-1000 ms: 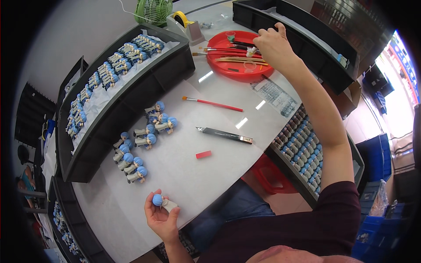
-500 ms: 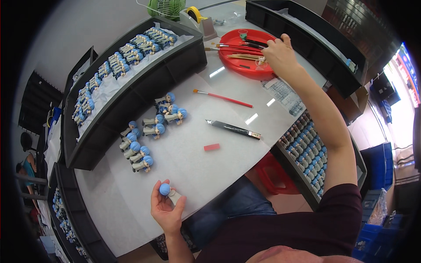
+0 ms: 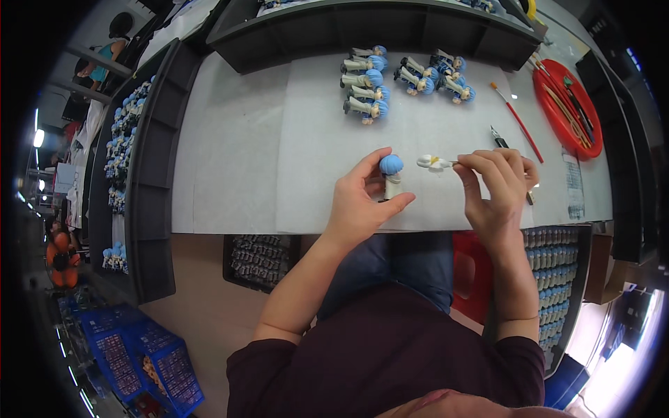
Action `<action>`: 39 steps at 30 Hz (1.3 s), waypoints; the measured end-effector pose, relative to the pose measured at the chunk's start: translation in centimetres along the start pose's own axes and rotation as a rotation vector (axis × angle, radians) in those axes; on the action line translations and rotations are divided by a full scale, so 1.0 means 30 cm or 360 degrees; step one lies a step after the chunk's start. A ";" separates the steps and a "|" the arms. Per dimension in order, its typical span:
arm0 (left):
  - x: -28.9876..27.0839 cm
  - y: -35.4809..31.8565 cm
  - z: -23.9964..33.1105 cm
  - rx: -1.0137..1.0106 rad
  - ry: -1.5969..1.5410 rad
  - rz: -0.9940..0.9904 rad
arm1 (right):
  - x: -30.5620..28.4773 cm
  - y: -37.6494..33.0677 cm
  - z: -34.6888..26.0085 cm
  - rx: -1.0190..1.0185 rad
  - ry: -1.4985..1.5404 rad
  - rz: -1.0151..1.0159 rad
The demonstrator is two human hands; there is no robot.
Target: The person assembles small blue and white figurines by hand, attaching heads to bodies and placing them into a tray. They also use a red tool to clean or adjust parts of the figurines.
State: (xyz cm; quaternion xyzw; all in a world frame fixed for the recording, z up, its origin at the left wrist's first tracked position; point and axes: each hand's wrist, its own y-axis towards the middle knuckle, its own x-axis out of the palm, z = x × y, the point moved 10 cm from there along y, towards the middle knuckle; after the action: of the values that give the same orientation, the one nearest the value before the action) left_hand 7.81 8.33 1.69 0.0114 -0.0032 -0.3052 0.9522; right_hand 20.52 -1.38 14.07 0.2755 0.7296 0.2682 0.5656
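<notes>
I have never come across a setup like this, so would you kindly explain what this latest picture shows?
Gladly. There is no machine here, just a person's two bare hands. A wide fisheye camera on the person's head looks down, so edges bend near the rim.

The left hand holds a blue-haired figurine upright. The right hand pinches what looks like a thin stick with a small white piece, partly yellow, at its tip.

On the pale table lie more figurines in two groups, a red brush, a knife partly hidden by the right hand, and a red tray of tools.
</notes>
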 end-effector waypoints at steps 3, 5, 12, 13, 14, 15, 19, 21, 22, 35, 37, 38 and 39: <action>0.004 0.001 0.001 0.0003 0.0007 -0.0003 | 0.047 -0.025 -0.018 0.0073 -0.0008 0.0049; 0.005 0.001 0.001 -0.0006 0.0026 0.0004 | 0.060 -0.042 -0.039 0.0089 -0.0002 0.0036; 0.012 0.002 0.019 0.0052 0.0061 0.0005 | 0.081 -0.050 -0.058 0.0098 -0.0030 0.0099; 0.009 0.003 0.021 0.0062 0.0047 0.0013 | 0.084 -0.049 -0.057 0.0101 -0.0020 0.0098; 0.009 0.002 0.018 0.0037 0.0030 0.0007 | 0.087 -0.049 -0.057 0.0103 -0.0011 0.0096; 0.010 0.001 0.017 0.0012 0.0014 0.0002 | 0.087 -0.052 -0.059 0.0099 -0.0012 0.0099; 0.006 -0.001 0.017 0.0046 0.0067 0.0003 | 0.093 -0.053 -0.056 0.0105 -0.0006 0.0103; 0.006 -0.005 0.015 0.0054 0.0051 0.0008 | 0.093 -0.055 -0.055 0.0120 0.0003 0.0106; 0.005 -0.004 0.013 0.0061 0.0040 0.0016 | 0.093 -0.063 -0.056 0.0122 0.0008 0.0103; 0.007 -0.004 0.017 0.0043 0.0008 0.0011 | 0.107 -0.045 -0.022 0.0162 0.0042 0.0122; 0.006 -0.010 0.011 0.0031 0.0015 0.0024 | 0.101 -0.066 -0.042 0.0156 0.0056 0.0100; 0.008 -0.007 0.012 0.0035 0.0033 0.0020 | 0.100 -0.074 -0.048 0.0149 0.0064 0.0086; 0.009 -0.001 0.015 0.0039 0.0052 0.0016 | 0.103 -0.068 -0.042 0.0149 0.0065 0.0088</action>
State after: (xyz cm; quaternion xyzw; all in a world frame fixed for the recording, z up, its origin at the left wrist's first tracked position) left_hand 7.99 8.14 2.15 0.0279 0.0087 -0.3002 0.9534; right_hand 18.46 -0.74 10.82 0.3162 0.7449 0.2549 0.5294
